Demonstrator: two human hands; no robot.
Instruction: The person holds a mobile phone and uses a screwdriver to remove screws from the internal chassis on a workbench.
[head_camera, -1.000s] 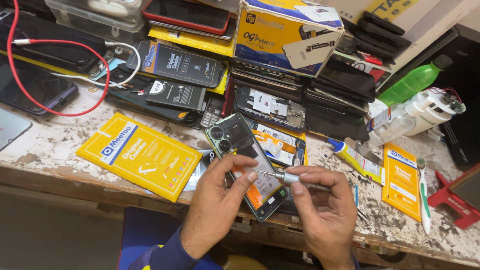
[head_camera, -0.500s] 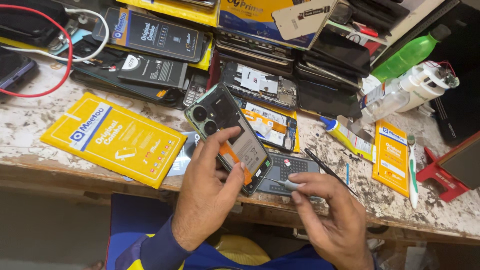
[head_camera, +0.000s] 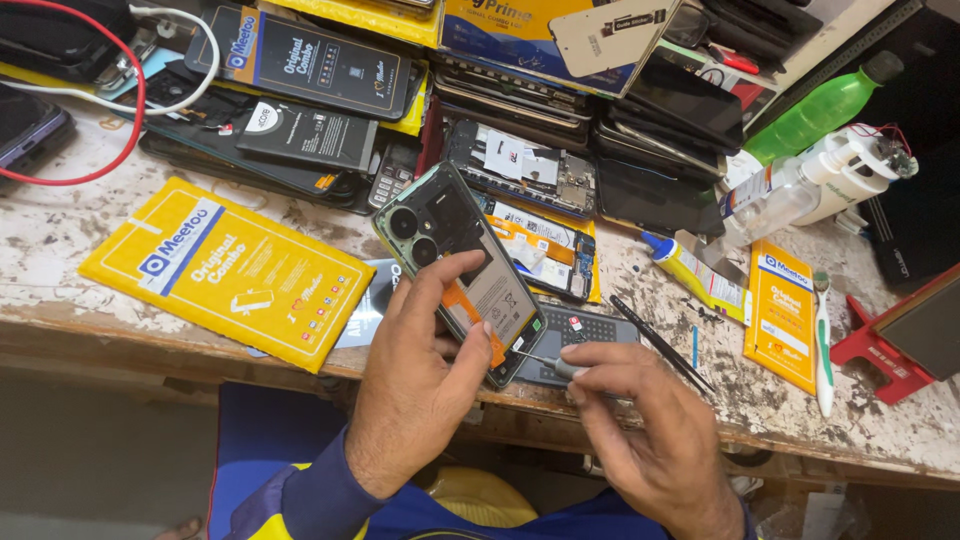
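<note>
- While the left hand (head_camera: 425, 385) keeps its grip closed round the opened phone (head_camera: 458, 270), thumb across the exposed inside and fingers behind, the phone stands tilted up off the bench (head_camera: 60, 240), camera end away from the person
- At the low corner of that phone, just right of the left grip, the right hand (head_camera: 650, 430) pinches a thin screwdriver (head_camera: 545, 362) between thumb and fingers; its tip meets the bottom edge of the phone
- Right under the screwdriver, a small dark keypad phone (head_camera: 590, 335) lies flat on the bench, partly hidden by the right hand
- Just beyond the right grip, a black spudger (head_camera: 660, 343) lies slantwise, with a small blue pin-like piece (head_camera: 695, 347) beside it
- Left of the left grip, a flat yellow packet (head_camera: 225, 270) rests at the bench edge
- Farther right of the right grip sit a second yellow packet (head_camera: 782, 315), a white toothbrush (head_camera: 823, 340) along its side, a small glue tube (head_camera: 685, 265) and a red stand (head_camera: 880, 345)
- Behind the held phone, away from both grips, a stripped phone body (head_camera: 525, 165) lies among stacked screens, with dark boxed parts (head_camera: 315, 65) to the left and a green bottle (head_camera: 820, 110) and a white spray bottle (head_camera: 800, 190) to the right
- Far left of the grips, a red cable (head_camera: 135, 110) loops over the bench
</note>
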